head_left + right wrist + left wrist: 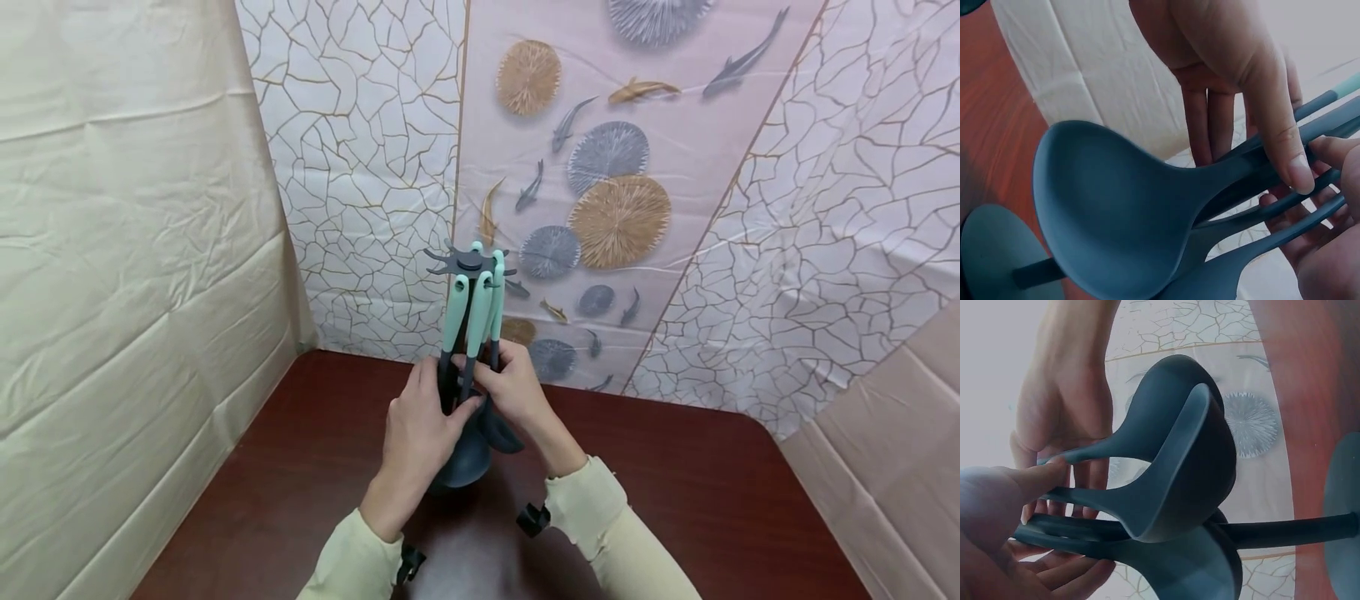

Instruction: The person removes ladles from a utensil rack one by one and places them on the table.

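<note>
A dark utensil stand with hooks at its top holds several dark kitchen utensils by their mint-green handles. My left hand grips the bunch from the left, its thumb pressed across the stem of a ladle. From the right, my right hand holds the stems, with its fingers and thumb around them. Another rounded utensil hangs beside the ladle. The stand's round base shows below the bowls in both wrist views; whether it touches the table I cannot tell. Some utensil heads overlap and hide one another.
The stand is over a reddish-brown table. A patterned cloth hangs behind the table's far edge. Plain cream curtains close off the left and right sides.
</note>
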`<state>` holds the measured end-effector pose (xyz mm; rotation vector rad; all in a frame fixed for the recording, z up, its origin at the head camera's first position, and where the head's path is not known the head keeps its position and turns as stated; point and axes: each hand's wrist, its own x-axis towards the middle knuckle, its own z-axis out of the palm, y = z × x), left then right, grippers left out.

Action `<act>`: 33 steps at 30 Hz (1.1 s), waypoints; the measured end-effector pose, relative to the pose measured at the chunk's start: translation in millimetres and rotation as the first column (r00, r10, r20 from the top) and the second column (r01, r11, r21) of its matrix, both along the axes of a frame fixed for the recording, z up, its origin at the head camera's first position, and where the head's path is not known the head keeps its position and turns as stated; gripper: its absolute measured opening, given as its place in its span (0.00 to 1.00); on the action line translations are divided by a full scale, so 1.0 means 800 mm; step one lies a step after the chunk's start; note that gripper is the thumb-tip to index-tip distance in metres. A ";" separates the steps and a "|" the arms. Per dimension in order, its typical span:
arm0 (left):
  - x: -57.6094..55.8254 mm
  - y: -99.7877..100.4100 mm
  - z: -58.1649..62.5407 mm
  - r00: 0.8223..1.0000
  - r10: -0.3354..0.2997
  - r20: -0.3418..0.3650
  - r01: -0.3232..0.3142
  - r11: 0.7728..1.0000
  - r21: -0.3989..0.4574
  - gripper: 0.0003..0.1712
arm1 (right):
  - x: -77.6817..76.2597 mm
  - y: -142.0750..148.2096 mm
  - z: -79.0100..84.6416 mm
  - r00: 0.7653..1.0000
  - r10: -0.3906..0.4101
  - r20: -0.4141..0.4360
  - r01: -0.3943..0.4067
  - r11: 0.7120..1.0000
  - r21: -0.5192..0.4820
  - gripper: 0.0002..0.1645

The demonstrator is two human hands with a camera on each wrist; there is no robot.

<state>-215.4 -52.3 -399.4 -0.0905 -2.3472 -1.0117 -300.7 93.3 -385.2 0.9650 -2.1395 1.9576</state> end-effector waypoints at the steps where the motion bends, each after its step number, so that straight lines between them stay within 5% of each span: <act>1: 0.000 0.000 0.001 1.000 -0.012 0.012 0.012 1.000 0.011 0.35 | 0.001 0.001 0.000 1.000 -0.006 0.004 0.006 1.000 -0.002 0.09; 13: 0.001 -0.005 0.006 0.993 -0.090 0.072 0.084 0.992 0.091 0.38 | 0.004 0.000 0.009 1.000 0.008 0.005 -0.008 0.998 -0.070 0.07; 22: 0.004 -0.009 0.010 0.982 -0.148 0.117 0.135 0.985 0.111 0.42 | 0.015 0.006 0.014 0.999 -0.042 -0.013 0.042 0.998 -0.043 0.20; 33: 0.012 -0.019 0.029 0.976 -0.211 -0.047 0.214 0.973 0.084 0.55 | 0.024 0.025 0.010 0.981 -0.146 -0.128 0.146 0.989 -0.008 0.32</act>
